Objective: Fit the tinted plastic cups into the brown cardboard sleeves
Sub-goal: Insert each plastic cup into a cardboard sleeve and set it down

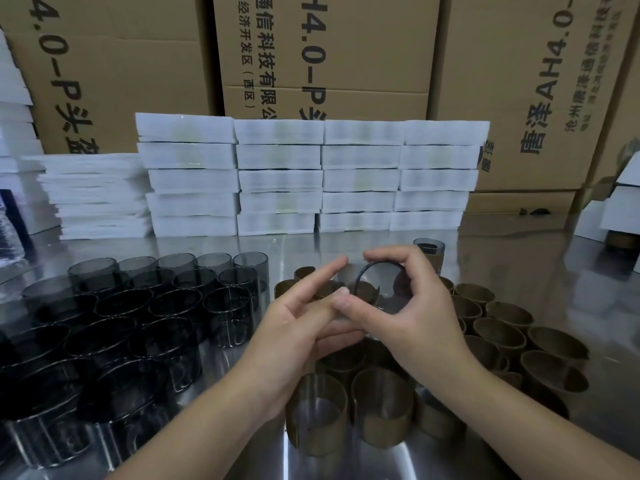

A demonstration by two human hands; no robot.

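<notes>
A tinted plastic cup (379, 285) is held above the table's middle. My right hand (412, 306) curls round its rim, thumb and fingers closing a ring about it. My left hand (304, 323) lies beside and under it, with its index finger stretched out toward the cup and the lower fingers supporting it. Several tinted cups (138, 306) stand in rows on the left. Several brown cardboard sleeves (502, 330) stand upright on the right and in front of my wrists (318, 414). One cup fitted in a sleeve (429, 249) stands behind my right hand.
The steel table (346, 459) carries stacks of white foam-wrapped packs (311, 178) along the back. Big printed cardboard cartons (329, 53) rise behind them. White boxes (620, 209) sit at the far right edge.
</notes>
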